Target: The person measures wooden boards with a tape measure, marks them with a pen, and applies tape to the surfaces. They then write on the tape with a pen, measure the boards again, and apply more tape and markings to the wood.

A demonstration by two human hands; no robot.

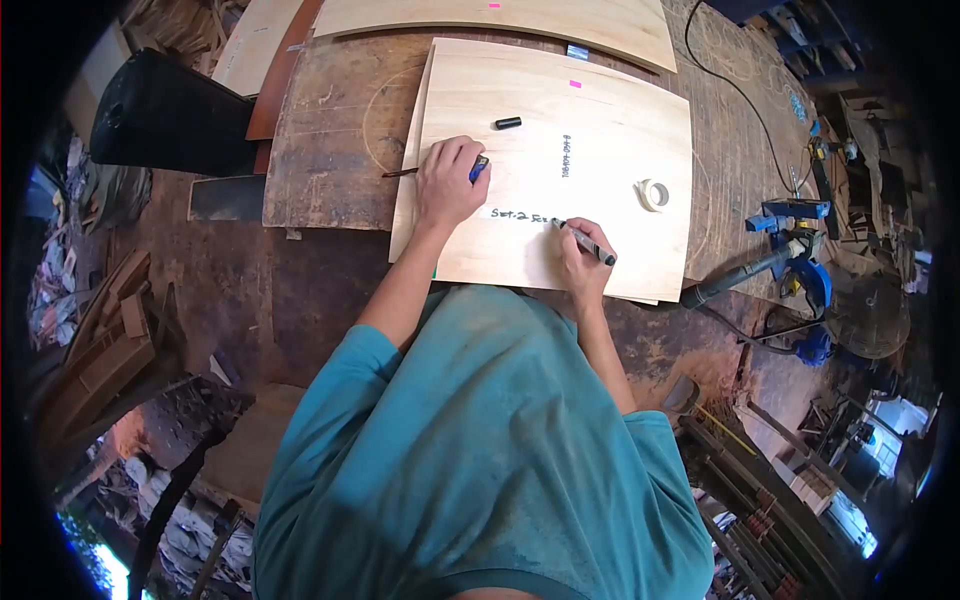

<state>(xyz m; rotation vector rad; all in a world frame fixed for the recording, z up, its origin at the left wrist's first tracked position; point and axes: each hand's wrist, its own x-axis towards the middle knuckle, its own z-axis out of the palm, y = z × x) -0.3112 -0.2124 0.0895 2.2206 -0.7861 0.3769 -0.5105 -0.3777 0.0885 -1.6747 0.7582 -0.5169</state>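
A pale plywood board (640, 130) lies on the workbench in front of me, on top of at least one similar sheet. In my right hand (580, 255) is a marker (597, 245), its tip at the end of a handwritten line that starts with "Set". My left hand (452, 180) rests on the board's left part, fingers curled round a small blue and black object that looks like a tape measure (479, 168). A thin brown strap or stick (400, 173) juts out left of that hand. The black marker cap (508, 123) lies above the writing.
To the right on the board is a roll of tape (652, 194). Another board (520, 18) lies behind. Blue clamps (795, 215) and a black hose-like tube (735, 280) are at the right. A dark box-like object (165, 115) stands left of the workbench (330, 130).
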